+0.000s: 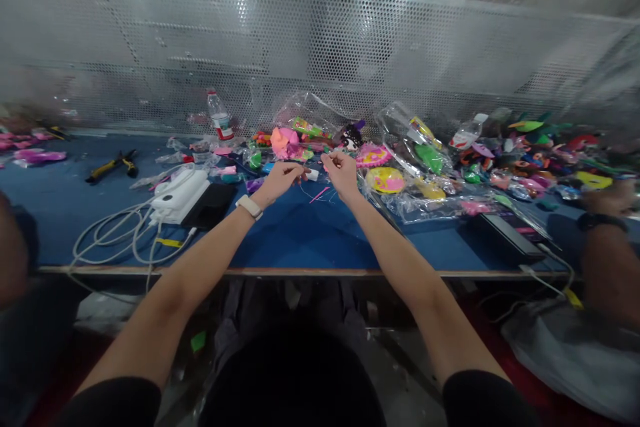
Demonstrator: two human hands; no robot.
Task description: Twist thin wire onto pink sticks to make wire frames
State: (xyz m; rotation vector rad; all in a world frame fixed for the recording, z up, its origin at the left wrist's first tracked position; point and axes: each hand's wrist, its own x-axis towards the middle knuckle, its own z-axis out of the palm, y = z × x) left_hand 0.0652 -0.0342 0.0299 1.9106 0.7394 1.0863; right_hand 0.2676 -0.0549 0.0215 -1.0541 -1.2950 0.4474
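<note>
My left hand [281, 180], with a pale band on its wrist, is above the blue table with fingers curled together. Its fingertips are close to a small white object [313, 175]; what they hold is too small to make out. Opposite it, my right hand [342, 175] is closed in a pinch, on something I cannot name. Between and just below the hands lie a thin pink strip [319, 195] and fine clear threads. Beyond them are a pink pig-like toy [285, 142], a black-and-white toy head [351, 137] and a yellow-and-pink oval piece [385, 180].
Left are pliers [113, 165], a white power bank [180, 196] with looped cables, and a bottle [220, 117]. Right are clear plastic bags, another bottle [469, 131], a black device [507, 238] and a toy pile. A perforated metal screen [280, 33] stands behind; people's arms show both sides.
</note>
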